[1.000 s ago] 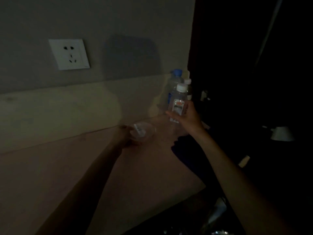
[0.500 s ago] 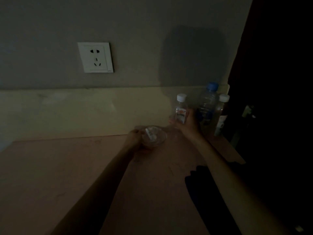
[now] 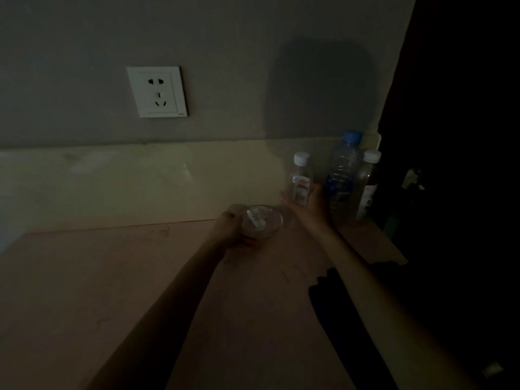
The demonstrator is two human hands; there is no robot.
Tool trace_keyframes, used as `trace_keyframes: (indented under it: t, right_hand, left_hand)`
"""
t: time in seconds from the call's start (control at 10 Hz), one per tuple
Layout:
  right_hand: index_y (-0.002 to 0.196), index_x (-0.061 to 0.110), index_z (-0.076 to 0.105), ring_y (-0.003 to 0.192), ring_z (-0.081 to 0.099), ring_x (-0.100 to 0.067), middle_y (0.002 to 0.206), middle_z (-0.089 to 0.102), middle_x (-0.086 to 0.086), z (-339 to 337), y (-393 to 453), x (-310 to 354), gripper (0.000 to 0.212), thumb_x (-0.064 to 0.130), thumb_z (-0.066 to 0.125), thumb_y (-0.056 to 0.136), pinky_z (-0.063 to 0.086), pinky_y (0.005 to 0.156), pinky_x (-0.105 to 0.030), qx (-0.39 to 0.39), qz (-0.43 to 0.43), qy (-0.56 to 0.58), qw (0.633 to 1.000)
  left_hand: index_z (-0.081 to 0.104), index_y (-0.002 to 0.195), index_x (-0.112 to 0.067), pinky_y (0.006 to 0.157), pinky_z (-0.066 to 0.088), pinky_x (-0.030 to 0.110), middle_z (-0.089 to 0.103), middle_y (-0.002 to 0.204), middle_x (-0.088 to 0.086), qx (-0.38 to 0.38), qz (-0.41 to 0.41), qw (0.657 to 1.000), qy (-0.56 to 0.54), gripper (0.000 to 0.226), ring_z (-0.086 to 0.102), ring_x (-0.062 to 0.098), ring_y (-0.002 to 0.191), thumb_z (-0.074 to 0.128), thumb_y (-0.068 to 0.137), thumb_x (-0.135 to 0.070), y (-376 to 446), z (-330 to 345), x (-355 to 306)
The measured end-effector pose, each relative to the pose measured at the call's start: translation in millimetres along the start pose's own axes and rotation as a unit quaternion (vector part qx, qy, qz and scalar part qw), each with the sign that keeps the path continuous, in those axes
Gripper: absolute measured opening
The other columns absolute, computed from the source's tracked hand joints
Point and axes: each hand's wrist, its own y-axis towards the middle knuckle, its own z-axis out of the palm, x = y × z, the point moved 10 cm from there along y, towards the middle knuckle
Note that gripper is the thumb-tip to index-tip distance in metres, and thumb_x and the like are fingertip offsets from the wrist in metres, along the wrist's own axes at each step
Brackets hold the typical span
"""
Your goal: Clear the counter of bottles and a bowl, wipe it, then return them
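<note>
In the dim head view, the left hand (image 3: 228,224) grips a clear glass bowl (image 3: 262,220) on the pinkish counter (image 3: 112,277). The right hand (image 3: 314,202) clasps a small white-capped clear bottle (image 3: 301,180). Just right stand a blue-capped clear bottle (image 3: 343,173) and a white-capped dark bottle (image 3: 367,184). A white wall socket (image 3: 157,92) sits far left.

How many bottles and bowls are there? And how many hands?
Bottles: 3, small white-capped bottle, blue-capped bottle, dark white-capped bottle
Bowls: 1, clear bowl
Hands: 2, left hand, right hand
Total: 6
</note>
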Motion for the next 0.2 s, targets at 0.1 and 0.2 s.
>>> trace_keyframes:
  t: [0.1, 0.2]
  right_hand:
    - [0.125, 0.009, 0.043, 0.099, 0.063, -0.019, 0.115, 0.061, -0.005, -2.8, -6.1, 0.9, 0.068, 0.031, 0.082, 0.074, 0.056, 0.081, -0.034, 0.001, -0.002, -0.010, 1.000]
    - [0.121, 0.012, 0.043, 0.088, 0.061, -0.006, 0.105, 0.058, 0.005, -10.8, -15.9, 6.6, 0.064, 0.026, 0.083, 0.073, 0.050, 0.070, -0.019, -0.007, 0.006, 0.018, 1.000]
  left_hand:
    - [0.062, 0.104, -0.005, 0.074, 0.058, 0.056, 0.069, 0.094, 0.032, 0.021, 0.025, 0.999, -0.015, 0.031, 0.071, 0.041, 0.078, 0.043, 0.101, -0.030, -5.5, 0.7, -3.6]
    - [0.047, 0.118, 0.001, 0.037, 0.052, 0.029, 0.066, 0.085, 0.027, 0.010, -0.008, 0.999, -0.044, 0.030, 0.067, 0.025, 0.043, 0.037, 0.105, -0.024, -14.1, -4.4, -3.4]
